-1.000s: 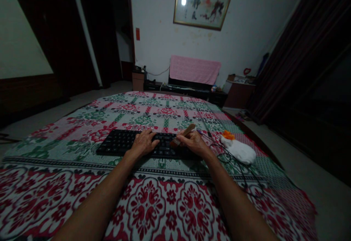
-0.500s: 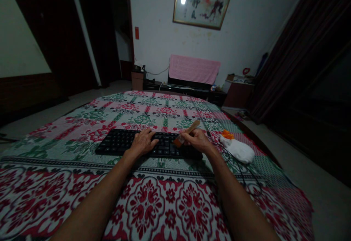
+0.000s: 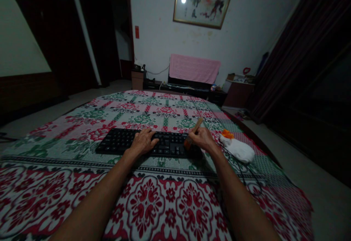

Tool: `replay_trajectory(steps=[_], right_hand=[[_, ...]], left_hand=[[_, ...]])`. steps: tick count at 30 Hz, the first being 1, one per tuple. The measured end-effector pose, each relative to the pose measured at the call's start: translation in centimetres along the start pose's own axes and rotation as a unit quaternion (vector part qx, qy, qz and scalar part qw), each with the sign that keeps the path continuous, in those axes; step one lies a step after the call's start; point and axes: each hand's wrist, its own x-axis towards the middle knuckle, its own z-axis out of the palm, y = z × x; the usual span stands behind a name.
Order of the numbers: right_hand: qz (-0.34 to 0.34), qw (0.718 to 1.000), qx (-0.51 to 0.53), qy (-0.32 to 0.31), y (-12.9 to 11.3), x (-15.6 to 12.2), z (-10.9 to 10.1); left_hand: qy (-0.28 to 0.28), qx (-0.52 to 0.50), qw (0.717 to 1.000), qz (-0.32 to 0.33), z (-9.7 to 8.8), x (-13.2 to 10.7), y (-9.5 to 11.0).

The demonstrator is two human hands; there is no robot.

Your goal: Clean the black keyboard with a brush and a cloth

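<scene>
A black keyboard (image 3: 117,141) lies flat on the patterned cloth in front of me. My left hand (image 3: 143,141) rests on the middle of it, palm down with the fingers spread out. Over its right end, my right hand (image 3: 202,138) is closed around the wooden handle of a flat brush (image 3: 196,126). The brush stands tilted, its orange-brown bristles down at the keys near the number pad. Part of the keyboard's right end is hidden by that hand.
Right of the keyboard lies a white cloth bundle (image 3: 238,150) with an orange piece at its top. A black cable (image 3: 241,171) loops beside it. The floral cloth (image 3: 148,204) covers the table. Beyond stands a low cabinet with a pink towel (image 3: 194,67) draped above it.
My right hand has shifted slightly right along the keyboard with the brush, which now stands more upright. The left hand has stayed in place.
</scene>
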Motion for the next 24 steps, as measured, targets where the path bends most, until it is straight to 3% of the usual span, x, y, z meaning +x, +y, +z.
replay_trajectory(steps=[4,7,10,15,17,20,24], right_hand=[[-0.058,0.989,0.11,-0.085,-1.5,-0.8,2.0],[-0.084,0.98,0.127,-0.125,-1.8,-1.1,3.1],[-0.071,0.989,0.07,-0.111,-1.4,-1.0,2.8],[-0.047,0.999,0.005,-0.026,-0.7,-0.5,1.0],[-0.048,0.997,0.052,-0.042,-1.1,-0.7,1.0],[-0.076,0.98,0.145,-0.115,-2.1,-1.2,2.0],[-0.097,0.978,0.125,-0.136,-2.7,-1.6,3.0]], left_hand=[[0.0,0.003,1.0,0.006,0.2,0.1,-0.1],[0.002,0.005,1.0,0.007,0.2,0.0,-0.1],[0.009,0.004,1.0,0.011,0.1,0.0,-0.1],[0.004,0.011,1.0,0.006,0.2,0.0,-0.1],[0.004,0.007,1.0,0.007,0.2,0.1,-0.2],[0.006,-0.002,1.0,0.005,0.2,0.1,-0.2],[0.002,-0.006,1.0,0.003,0.1,0.0,-0.1]])
